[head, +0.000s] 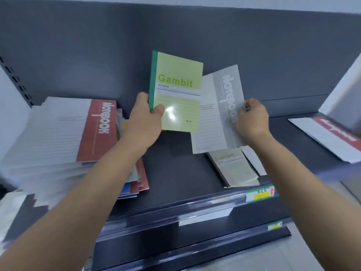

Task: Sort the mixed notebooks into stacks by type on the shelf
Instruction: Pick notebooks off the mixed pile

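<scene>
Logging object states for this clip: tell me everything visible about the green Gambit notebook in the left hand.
The green Gambit notebook is thin and closed, with a pale yellow-green cover, a darker green spine strip and "Gambit" in bright green above small "NOTEBOOK" lettering. A glare spot suggests a glossy cover. It is held upright, slightly tilted, above the shelf. The left hand grips its lower left corner, thumb on the front. Its right edge overlaps the grey notebook; contact cannot be told.

The far-right red notebook [336, 132] is blurred and cut off.
</scene>
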Demonstrator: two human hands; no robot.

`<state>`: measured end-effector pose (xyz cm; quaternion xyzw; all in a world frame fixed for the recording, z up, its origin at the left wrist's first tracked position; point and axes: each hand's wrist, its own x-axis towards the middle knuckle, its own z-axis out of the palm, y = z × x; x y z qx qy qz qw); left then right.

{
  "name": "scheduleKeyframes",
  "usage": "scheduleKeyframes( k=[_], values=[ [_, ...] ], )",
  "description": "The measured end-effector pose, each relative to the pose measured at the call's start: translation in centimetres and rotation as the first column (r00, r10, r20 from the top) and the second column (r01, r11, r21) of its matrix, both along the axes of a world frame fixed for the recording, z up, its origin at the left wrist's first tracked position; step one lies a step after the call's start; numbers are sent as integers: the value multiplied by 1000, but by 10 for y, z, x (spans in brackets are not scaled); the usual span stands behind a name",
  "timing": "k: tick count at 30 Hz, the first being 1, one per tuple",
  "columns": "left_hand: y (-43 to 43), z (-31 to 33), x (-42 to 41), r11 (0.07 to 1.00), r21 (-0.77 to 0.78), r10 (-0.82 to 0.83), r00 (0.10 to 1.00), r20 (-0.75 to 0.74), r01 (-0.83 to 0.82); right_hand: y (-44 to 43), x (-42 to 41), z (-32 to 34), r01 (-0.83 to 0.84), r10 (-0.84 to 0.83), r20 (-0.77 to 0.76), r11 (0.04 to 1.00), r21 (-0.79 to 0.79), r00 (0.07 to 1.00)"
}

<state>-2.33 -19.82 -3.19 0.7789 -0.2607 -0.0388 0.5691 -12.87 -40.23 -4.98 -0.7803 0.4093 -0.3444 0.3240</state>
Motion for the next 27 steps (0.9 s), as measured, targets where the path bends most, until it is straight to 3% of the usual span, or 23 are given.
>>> scheduleKeyframes(
  k=[6, 12, 17, 23, 27],
  values=[
    [-102, -9, -48, 1000, 25, -7, 999, -41, 8, -107, -65, -19, -18, 19, -121, 1000, 6, 992],
    [-162, -26, -81, 996, 74, 55, 994, -98, -48, -182, -85, -52, -72, 97, -362, 994, 84, 927],
    [-169, -34, -86, 990, 95, 116, 982, -149, -102, -203, -89, -83, -98, 147, -531, 988, 121, 835],
    [-176, -41, -88, 987, 134, 104, 984, -141, -85, -207, -85, -104, -91, 142, -569, 989, 119, 810],
    [-185, -44, -85, 988, 145, 83, 985, -149, -61, -203, -89, -102, -99, 98, -594, 995, 32, 799]
  ],
)
